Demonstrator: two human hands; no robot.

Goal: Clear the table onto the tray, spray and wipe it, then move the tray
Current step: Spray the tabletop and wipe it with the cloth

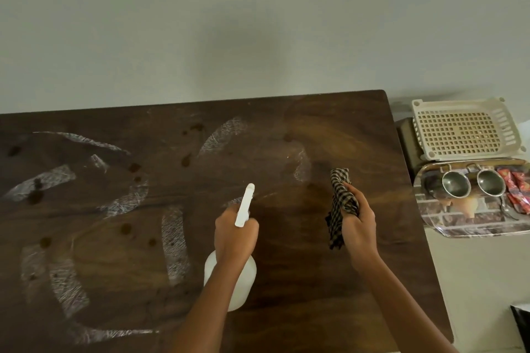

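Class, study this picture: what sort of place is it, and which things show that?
Likely a home kitchen or dining corner; little of the room shows. A stained wooden table stands against a plain wall; beside it a tray holds two steel cups and red packets, with a perforated plastic rack behind.

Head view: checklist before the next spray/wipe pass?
1. Items on the tray: ok, two cups and red packets lie on it, beside the table.
2. Spray bottle in grip: ok, the left hand holds its neck, nozzle pointing over the tabletop.
3. Cloth ready: ok, bunched in the right hand.
4. Surface clean: not ok, dark spots and white marks cover the left half.
5. Surface wet enough to wipe: cannot tell.
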